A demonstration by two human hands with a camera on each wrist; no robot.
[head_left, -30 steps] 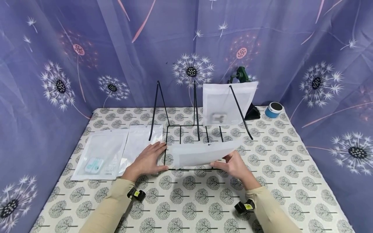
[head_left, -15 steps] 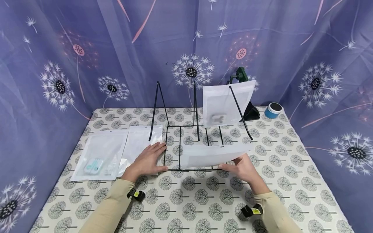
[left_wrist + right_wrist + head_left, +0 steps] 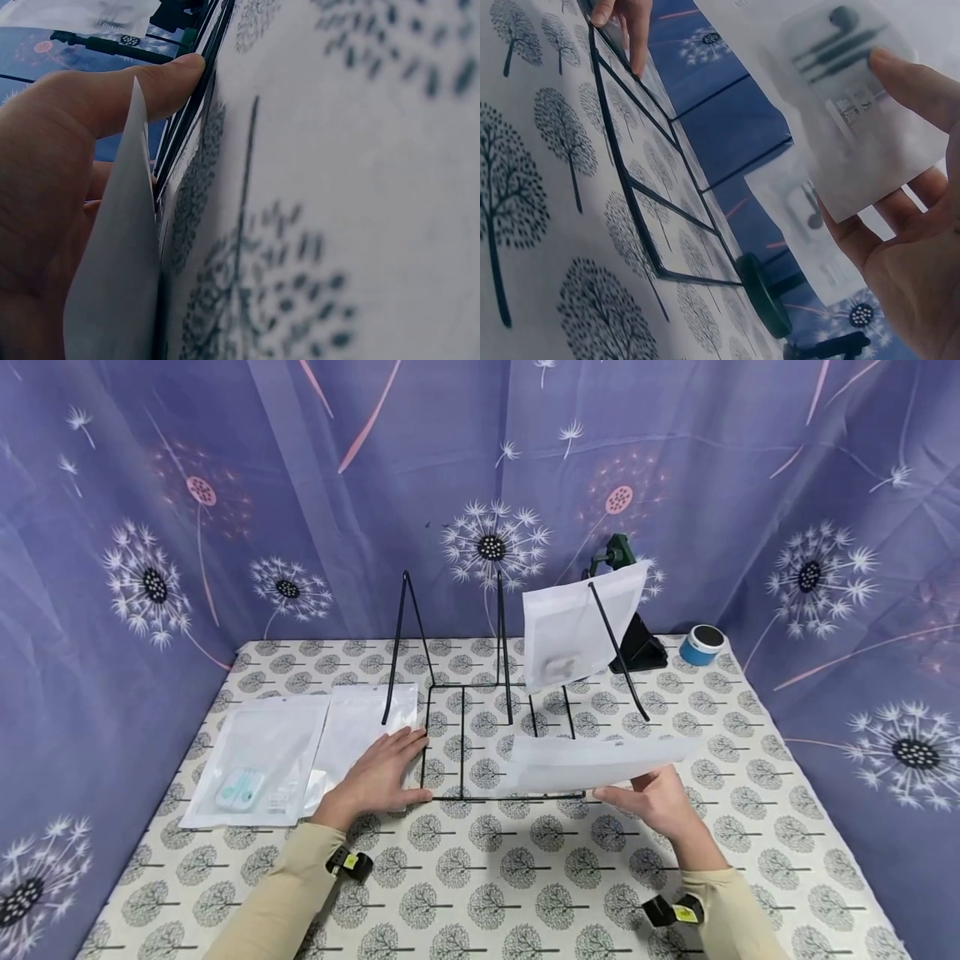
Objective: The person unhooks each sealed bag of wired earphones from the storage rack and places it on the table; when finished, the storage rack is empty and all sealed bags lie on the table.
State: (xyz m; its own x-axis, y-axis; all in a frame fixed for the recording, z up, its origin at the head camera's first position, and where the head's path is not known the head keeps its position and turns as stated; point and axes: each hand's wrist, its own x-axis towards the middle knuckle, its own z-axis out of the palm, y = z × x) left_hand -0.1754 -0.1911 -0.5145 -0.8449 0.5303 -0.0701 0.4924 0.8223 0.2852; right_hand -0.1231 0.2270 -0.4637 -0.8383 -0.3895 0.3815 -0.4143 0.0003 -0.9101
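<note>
The right hand [image 3: 663, 806] pinches a white bag [image 3: 585, 766] near the front right of the black rack [image 3: 462, 743]. The left hand [image 3: 377, 777], fingers stretched out, touches the rack's left side. A hanging bag [image 3: 566, 631] is on the rack's right hook.

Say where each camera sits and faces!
Head: worn there, looking forward and down at a black wire rack; left hand, right hand, beige sleeves show.
Left wrist: worn there, facing white tree-print cloth; left hand shows.
Right wrist: worn there, facing rectangular white plastic pouch; both hands show.
Head and right wrist share the rack.
</note>
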